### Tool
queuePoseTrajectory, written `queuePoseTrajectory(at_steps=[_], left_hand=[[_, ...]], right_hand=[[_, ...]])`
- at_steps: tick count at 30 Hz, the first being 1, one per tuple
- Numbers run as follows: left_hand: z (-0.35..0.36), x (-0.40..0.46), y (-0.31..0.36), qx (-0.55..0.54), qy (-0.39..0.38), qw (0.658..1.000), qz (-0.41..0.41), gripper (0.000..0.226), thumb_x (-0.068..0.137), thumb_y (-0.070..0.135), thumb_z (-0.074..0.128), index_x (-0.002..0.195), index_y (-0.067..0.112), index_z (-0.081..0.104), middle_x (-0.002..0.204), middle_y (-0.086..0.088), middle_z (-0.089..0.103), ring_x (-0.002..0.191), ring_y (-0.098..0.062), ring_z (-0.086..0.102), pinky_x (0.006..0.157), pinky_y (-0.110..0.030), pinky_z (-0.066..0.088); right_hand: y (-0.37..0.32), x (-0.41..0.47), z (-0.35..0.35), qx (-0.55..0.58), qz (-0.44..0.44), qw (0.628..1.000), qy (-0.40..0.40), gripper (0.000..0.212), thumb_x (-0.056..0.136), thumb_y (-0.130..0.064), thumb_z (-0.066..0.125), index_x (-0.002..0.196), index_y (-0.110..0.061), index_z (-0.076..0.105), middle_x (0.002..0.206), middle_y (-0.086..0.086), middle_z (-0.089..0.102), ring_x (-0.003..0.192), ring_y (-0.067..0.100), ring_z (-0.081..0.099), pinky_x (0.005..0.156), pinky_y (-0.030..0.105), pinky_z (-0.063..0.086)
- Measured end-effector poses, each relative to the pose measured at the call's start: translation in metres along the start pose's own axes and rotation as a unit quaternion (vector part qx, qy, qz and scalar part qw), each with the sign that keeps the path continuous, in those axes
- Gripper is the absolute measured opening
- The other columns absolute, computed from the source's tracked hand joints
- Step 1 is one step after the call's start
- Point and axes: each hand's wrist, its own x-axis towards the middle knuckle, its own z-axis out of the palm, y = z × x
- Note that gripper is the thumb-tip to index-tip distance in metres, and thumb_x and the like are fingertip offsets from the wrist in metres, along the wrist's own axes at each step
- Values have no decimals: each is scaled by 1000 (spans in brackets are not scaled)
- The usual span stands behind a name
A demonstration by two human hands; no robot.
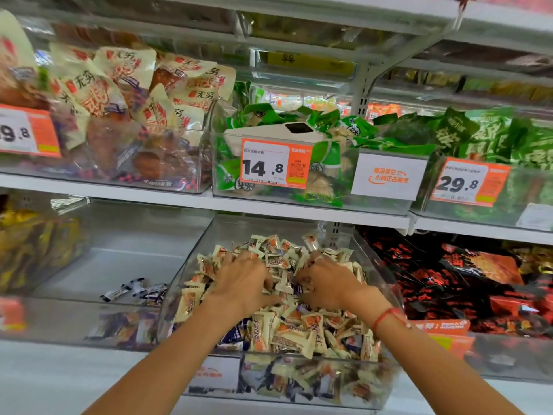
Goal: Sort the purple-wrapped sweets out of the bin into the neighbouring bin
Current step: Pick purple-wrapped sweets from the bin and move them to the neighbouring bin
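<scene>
While both your hands are digging into the clear bin (386, 274) at lower centre, left hand (244, 283) and right hand (324, 283) are curling into cream sweets (287, 330); whether either is pinching one, can't tell. Purple-wrapped sweets (134, 290) are lying in the neighbouring bin (59, 319), lower left.

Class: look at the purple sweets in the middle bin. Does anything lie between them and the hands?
Yes. Cream sweets lie heaped over most purple sweets; both the left hand and right hand dig among them. The bin wall separates them from the left bin.
</scene>
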Motion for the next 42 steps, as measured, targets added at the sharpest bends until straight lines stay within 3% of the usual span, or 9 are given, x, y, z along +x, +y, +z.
queuePoseTrajectory(at_steps=[8,12,15,17,21,25,31,36,42], left_hand=[[-17,-5,-1,15,-135,990,31,42,86,41,63,127,36,56,145,4,40,140,-22,22,116,-47,10],[-14,-16,-9,-87,-45,995,31,35,86,48,60,118,32,64,134,5,53,127,-19,40,111,-39,25],[-15,-35,-21,-214,30,976,28,35,89,46,56,120,32,62,128,10,58,119,-12,47,106,-38,35],[-20,-53,-30,-268,94,959,-3,33,90,42,57,121,33,61,125,13,59,116,-8,50,103,-37,39],[-43,-77,-68,-285,202,929,-122,28,90,36,61,117,32,64,101,16,66,83,-7,60,69,-26,48],[-46,-90,-114,-176,317,899,-247,14,89,26,65,102,23,65,98,0,71,88,-25,65,70,-39,52],[0,-88,-132,-169,250,908,-292,21,92,16,60,110,20,70,97,-11,72,90,-34,64,69,-40,49],[14,-86,-139,-331,212,882,-260,39,89,2,58,126,13,60,116,-9,68,107,-26,64,95,-46,49],[-22,-84,-94,-306,308,883,-178,27,89,11,61,111,28,66,99,10,67,92,-9,61,85,-32,50]], right_hand=[[4,5,2,5,-5,1000,-2,29,86,-36,68,112,-23,65,124,0,51,117,21,48,95,34,44],[6,-14,3,189,-17,981,37,17,87,-34,68,97,-21,62,100,-7,55,95,11,51,77,26,41],[-10,-35,-1,315,-28,945,83,19,93,-28,61,110,-20,61,109,-10,50,102,4,48,86,17,38],[-30,-39,-5,392,-35,912,111,25,94,-27,59,118,-19,58,112,-12,49,97,-3,51,73,4,39],[-86,-20,-13,466,-88,869,139,27,94,-26,59,120,-18,58,116,-6,53,102,4,53,79,7,43],[-150,16,-21,385,-187,887,173,26,96,-19,55,122,-15,57,119,2,52,109,12,48,86,14,37],[-192,77,-13,168,-190,963,94,30,97,-18,52,126,-16,58,127,10,51,119,29,49,95,41,43],[-173,57,-11,267,-208,937,87,42,99,-14,47,140,-19,46,144,8,46,131,22,43,104,32,36],[-91,-35,-10,199,-202,945,164,32,97,-24,54,126,-36,57,130,-20,53,119,-2,48,99,20,39]])
